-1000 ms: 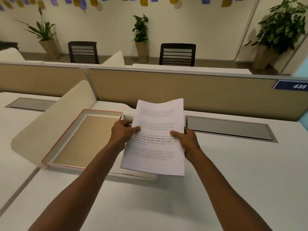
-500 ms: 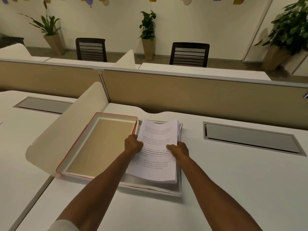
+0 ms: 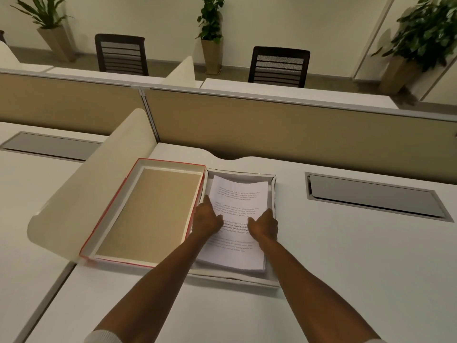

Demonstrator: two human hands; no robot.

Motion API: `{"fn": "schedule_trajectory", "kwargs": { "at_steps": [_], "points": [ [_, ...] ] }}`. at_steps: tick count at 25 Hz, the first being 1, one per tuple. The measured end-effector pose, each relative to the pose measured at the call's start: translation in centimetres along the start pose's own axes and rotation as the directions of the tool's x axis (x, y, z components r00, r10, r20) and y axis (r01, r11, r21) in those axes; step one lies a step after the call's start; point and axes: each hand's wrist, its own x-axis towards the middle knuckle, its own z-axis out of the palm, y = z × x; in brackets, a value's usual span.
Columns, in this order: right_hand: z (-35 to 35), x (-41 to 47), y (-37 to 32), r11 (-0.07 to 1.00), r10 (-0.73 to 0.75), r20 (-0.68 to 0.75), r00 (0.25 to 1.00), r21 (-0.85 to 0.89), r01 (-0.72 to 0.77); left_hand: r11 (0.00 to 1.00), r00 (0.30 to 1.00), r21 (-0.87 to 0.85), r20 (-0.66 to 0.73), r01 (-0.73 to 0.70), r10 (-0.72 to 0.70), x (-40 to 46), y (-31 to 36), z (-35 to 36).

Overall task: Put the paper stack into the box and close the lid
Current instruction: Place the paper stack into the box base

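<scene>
Paper stack (image 3: 237, 219) in box (image 3: 273, 194) | both hands gripping its side edges | lid (image 3: 148, 214) open

Both bare forearms extended forward, converging toward centre. Left hand (image 3: 207, 220) — palm down, index finger pointing forward, thumb angled inward. Right hand (image 3: 264, 225) — palm down, knuckles up, fingers curled under, thumb toward left hand. Hands near, not touching.

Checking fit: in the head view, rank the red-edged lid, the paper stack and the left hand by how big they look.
1. Red-edged lid, largest.
2. Paper stack, clearly smaller, partly covered by both hands.
3. Left hand, smallest.
</scene>
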Motion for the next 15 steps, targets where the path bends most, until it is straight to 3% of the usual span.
{"fn": "schedule_trajectory", "kwargs": {
  "at_steps": [4, 8, 15],
  "points": [
    [0.5, -1.3, 0.0, 0.978, -0.121, -0.05, 0.991, -0.177, 0.11, 0.99, 0.996, 0.129, 0.074, -0.063, 0.054, -0.9, -1.2, 1.3],
    [0.8, -2.1, 0.4, 0.847, -0.265, -0.019, 0.964, -0.483, 0.223, 0.974, 0.992, 0.197, 0.083, -0.115, 0.1, -1.7, -2.0, 2.4],
    [2.3, -3.4, 2.2, 0.734, -0.3, 0.178, 0.937, -0.584, 0.346, 0.987, 0.991, 0.111, 0.083, -0.114, 0.105, -2.0, -2.7, 2.6]
  ]
}}
